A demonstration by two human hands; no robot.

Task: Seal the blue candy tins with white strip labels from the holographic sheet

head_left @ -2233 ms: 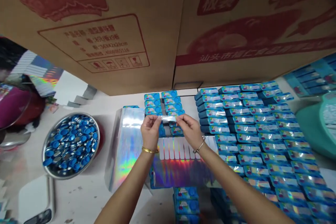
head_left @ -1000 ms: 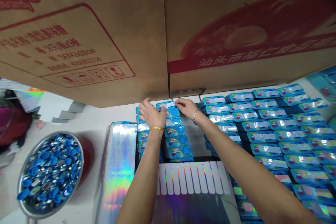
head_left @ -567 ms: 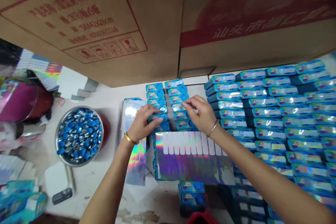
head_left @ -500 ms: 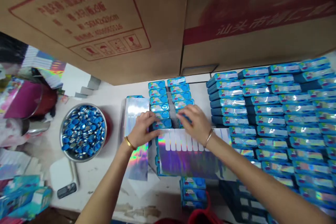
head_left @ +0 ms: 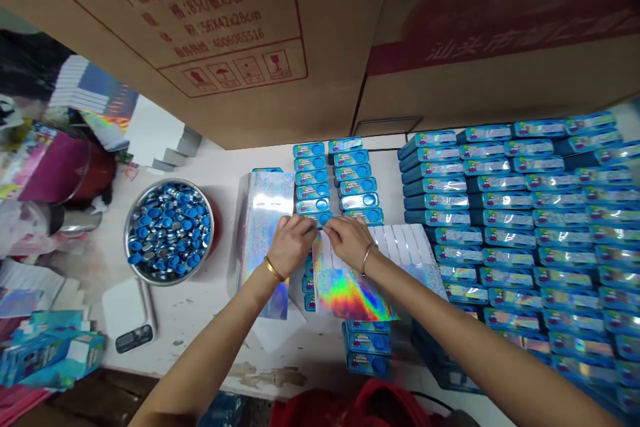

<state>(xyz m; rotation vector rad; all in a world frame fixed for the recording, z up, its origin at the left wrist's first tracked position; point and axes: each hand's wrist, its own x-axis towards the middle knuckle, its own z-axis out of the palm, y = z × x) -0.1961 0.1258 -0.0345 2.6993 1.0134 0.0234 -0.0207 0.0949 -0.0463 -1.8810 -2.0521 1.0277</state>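
Note:
A shiny holographic sticker sheet (head_left: 355,287) lies across the middle, with a row of bare white strips along its upper part. At its upper left corner my left hand (head_left: 294,240) and my right hand (head_left: 350,239) come nearly together, fingertips bent and pinched. What lies between the fingers is hidden or too small to name. Just behind the fingertips, two columns of small blue boxes, such as this blue box (head_left: 359,185), run toward the back. More blue boxes stick out from under the sheet's left edge. A stack of holographic sheets (head_left: 260,240) rests left of my left hand.
Rows of blue boxes (head_left: 510,219) fill the right side. Large cardboard cartons (head_left: 320,47) wall off the back. On the left stand a metal bowl (head_left: 127,240) of blue caps and a white scale (head_left: 125,313). Several blue boxes (head_left: 367,343) stand at the front.
My right hand has moved left, from over the right box column to the sheet's upper left corner, beside my left hand. The camera view has shifted slightly.

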